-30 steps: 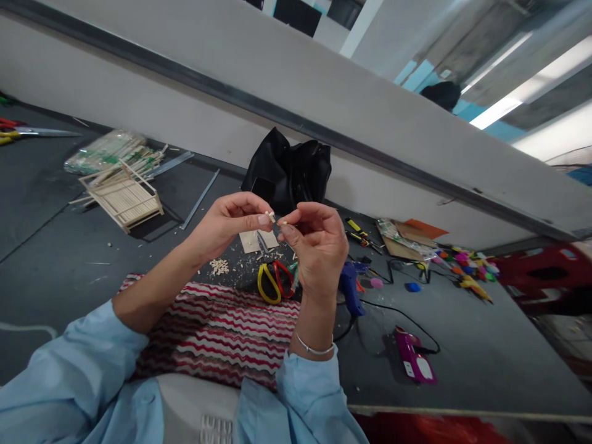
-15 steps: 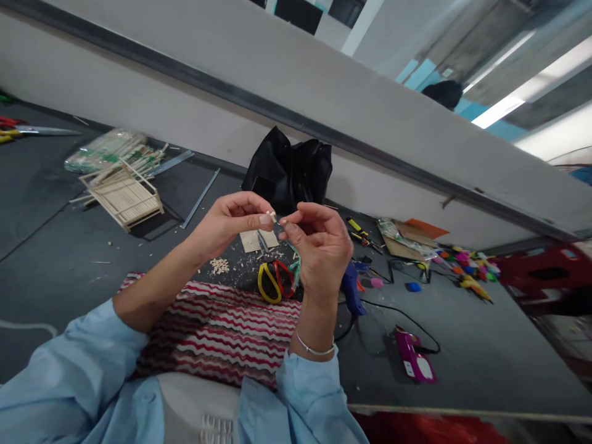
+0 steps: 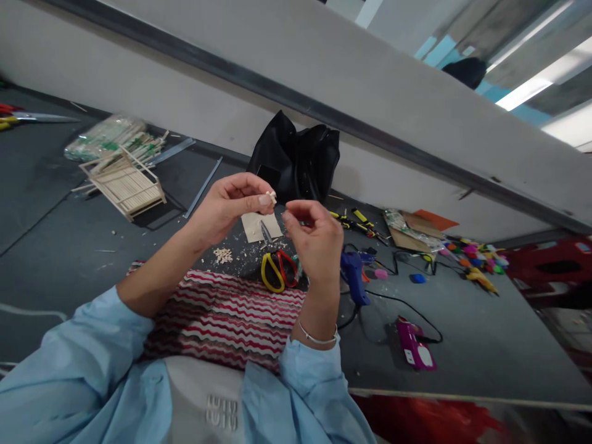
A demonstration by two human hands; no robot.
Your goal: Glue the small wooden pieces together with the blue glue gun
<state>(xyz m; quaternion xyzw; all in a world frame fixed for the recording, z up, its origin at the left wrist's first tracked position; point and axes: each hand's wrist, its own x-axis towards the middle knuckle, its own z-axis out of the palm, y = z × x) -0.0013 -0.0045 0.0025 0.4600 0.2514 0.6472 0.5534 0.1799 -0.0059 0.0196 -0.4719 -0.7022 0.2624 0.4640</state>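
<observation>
Small pale wooden piece [image 3: 272, 197] pinched in the left hand [image 3: 234, 203]

Places taken from the slouched black bag [image 3: 300, 157] against the wall, as the wearer sees it. The wooden piece is held up on the near side of the bag, clear of the dark grey counter [image 3: 490, 345], between the left thumb and fingers. The right hand [image 3: 317, 237] is raised just beside it, also on the bag's near side, thumb and forefinger drawn close — whether they grip anything, cannot tell.

Below the hands, nearer the wearer than the bag: a square pale sheet [image 3: 252, 229], the metal blades of yellow-and-red-handled scissors [image 3: 280, 270] at its edge. To the near left of the bag, a loose heap of short pale wooden bits [image 3: 223, 254], crumbs scattered around. Nearest the wearer, a red, white and grey wavy-striped cloth [image 3: 226, 314].

Well left of the bag: a small slatted frame of pale wooden sticks [image 3: 127, 185], tilted — a clear plastic packet of sticks [image 3: 104, 139] just behind it. Between frame and bag, a thin grey metal strip [image 3: 203, 187].

Near right of the bag: a blue plastic glue gun [image 3: 355, 277]; farther right, a purple box-shaped device [image 3: 415, 345] with a black cable, and multicoloured fluffy balls [image 3: 476, 256].
</observation>
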